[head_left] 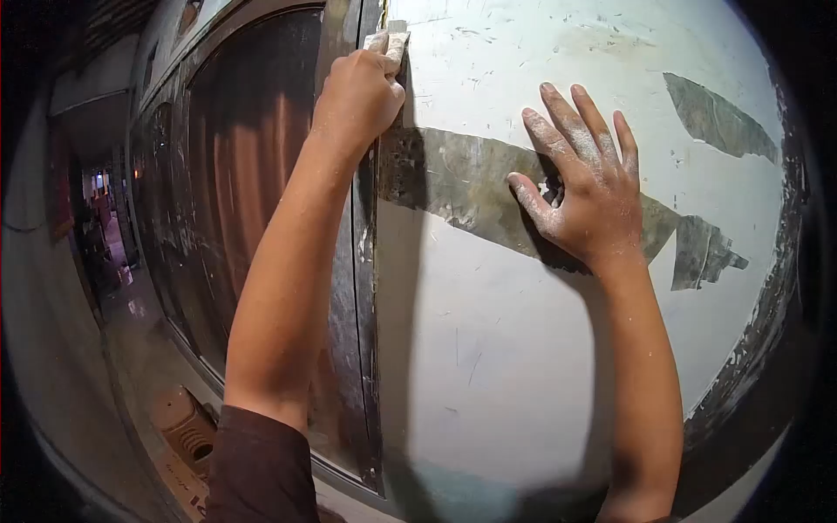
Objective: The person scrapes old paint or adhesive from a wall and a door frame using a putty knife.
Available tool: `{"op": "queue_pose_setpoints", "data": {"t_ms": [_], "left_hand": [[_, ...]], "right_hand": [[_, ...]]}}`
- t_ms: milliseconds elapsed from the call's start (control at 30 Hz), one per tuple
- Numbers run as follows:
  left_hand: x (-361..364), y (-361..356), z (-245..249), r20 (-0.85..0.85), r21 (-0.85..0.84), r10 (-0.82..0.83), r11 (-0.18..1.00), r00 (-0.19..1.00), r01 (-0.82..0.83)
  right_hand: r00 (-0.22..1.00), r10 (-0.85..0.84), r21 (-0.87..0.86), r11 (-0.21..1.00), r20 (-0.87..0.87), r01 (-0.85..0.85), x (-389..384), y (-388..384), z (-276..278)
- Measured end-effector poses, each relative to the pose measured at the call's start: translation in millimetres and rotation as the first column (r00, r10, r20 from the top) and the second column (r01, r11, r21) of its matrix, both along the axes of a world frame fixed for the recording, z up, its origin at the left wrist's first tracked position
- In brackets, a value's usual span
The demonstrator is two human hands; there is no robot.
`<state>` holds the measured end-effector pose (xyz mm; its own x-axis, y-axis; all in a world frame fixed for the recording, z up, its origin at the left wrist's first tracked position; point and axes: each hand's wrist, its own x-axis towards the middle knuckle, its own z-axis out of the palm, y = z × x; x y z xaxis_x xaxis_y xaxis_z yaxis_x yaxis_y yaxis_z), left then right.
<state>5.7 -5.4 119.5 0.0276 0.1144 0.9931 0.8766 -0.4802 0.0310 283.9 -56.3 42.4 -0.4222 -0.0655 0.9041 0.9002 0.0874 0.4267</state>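
Note:
My left hand (359,96) is closed around a small flat scraper (397,45) caked with white powder, held against the wall's upper left edge by the wooden frame. My fingers hide most of the scraper. My right hand (593,179) lies on the wall with fingers spread, holding nothing, and white dust covers its fingers. The wall (506,340) is pale and scratched. A bare grey strip (466,179) runs across it beneath my right hand, and further stripped patches (719,118) show at the right.
Left of the wall stands a dark wooden frame (347,261) with a window and an orange-brown curtain (248,166) behind it. A brown plastic stool (185,427) and a cardboard box (179,479) are on the floor at lower left. A passage recedes at far left.

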Motion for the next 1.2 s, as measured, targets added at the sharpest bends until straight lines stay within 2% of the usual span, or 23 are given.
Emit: {"op": "queue_pose_setpoints", "data": {"t_ms": [100, 133, 233, 300, 367, 433, 500, 567, 633, 700, 733, 767, 833, 900, 967, 1067, 1133, 1200], "left_hand": [[-1, 1, 9, -0.026, 0.044, 0.005, 0.999, 1.0, -0.004], [2, -6, 13, -0.007, -0.051, 0.053, 0.997, 0.999, -0.053], [3, -3, 18, 0.057, -0.04, 0.026, 0.999, 0.998, -0.024], [0, 1, 21, 0.022, -0.051, 0.022, 0.999, 1.0, -0.021], [-4, 8, 20, -0.023, 0.014, 0.008, 1.0, 1.0, -0.007], [-4, 11, 14, 0.019, -0.004, -0.011, 1.0, 1.0, 0.011], [-4, 9, 9, -0.035, 0.079, 0.007, 0.997, 0.999, -0.004], [-3, -4, -5, -0.005, -0.037, 0.002, 0.999, 1.0, -0.002], [-2, -9, -28, 0.01, -0.048, -0.01, 0.999, 1.0, 0.011], [1, -3, -54, 0.091, 0.019, -0.117, 0.993, 0.989, 0.115], [-2, -7, -67, 0.026, -0.009, -0.052, 0.999, 0.998, 0.052], [0, -4, -81, 0.031, 0.081, -0.077, 0.994, 0.997, 0.075], [4, -19, -104, 0.083, -0.093, -0.104, 0.989, 0.991, 0.112], [9, -23, -125, 0.123, -0.144, -0.117, 0.98, 0.985, 0.135], [10, -15, -142, 0.101, -0.125, -0.125, 0.983, 0.987, 0.137], [14, -19, -139, 0.133, -0.191, -0.14, 0.968, 0.981, 0.164], [13, -11, -133, 0.09, -0.071, -0.172, 0.981, 0.981, 0.179], [13, -14, -128, 0.092, -0.097, -0.168, 0.98, 0.982, 0.176]], "right_hand": [[1.0, 0.0, 0.004, 1.0, -0.001, 0.0, 0, 0, 0], [1.0, 0.0, 0.005, 1.0, -0.001, 0.0, 0, 0, 0], [1.0, -0.007, -0.005, 1.0, 0.001, 0.007, 1, 0, 0], [1.0, -0.02, 0.007, 1.0, 0.001, 0.02, 0, 1, 0], [1.0, -0.026, 0.009, 1.0, 0.001, 0.026, 1, 1, 1], [1.0, -0.026, 0.01, 1.0, -0.004, 0.026, 1, 2, 0], [1.0, -0.018, 0.013, 1.0, -0.005, 0.019, 2, 2, 0], [1.0, -0.027, 0.003, 1.0, -0.009, 0.027, 2, 0, 0], [1.0, -0.009, 0.006, 1.0, -0.018, 0.009, 1, 0, 0], [1.0, -0.005, 0.009, 1.0, -0.012, 0.005, 2, 1, 1], [1.0, 0.008, -0.004, 1.0, -0.011, -0.008, 1, -1, 1], [1.0, 0.022, -0.016, 1.0, -0.01, -0.022, 1, -3, 1], [1.0, 0.013, -0.025, 1.0, -0.01, -0.013, 0, -5, 1], [1.0, -0.003, -0.037, 0.999, -0.007, 0.002, 1, -5, 2], [1.0, 0.003, -0.037, 0.999, -0.01, -0.004, 0, -4, 1], [1.0, -0.001, -0.049, 0.999, -0.01, 0.001, 0, -5, 1], [1.0, -0.002, -0.026, 1.0, -0.007, 0.002, 1, -2, 1], [1.0, 0.006, -0.002, 1.0, -0.006, -0.006, 1, -1, 2]]}}
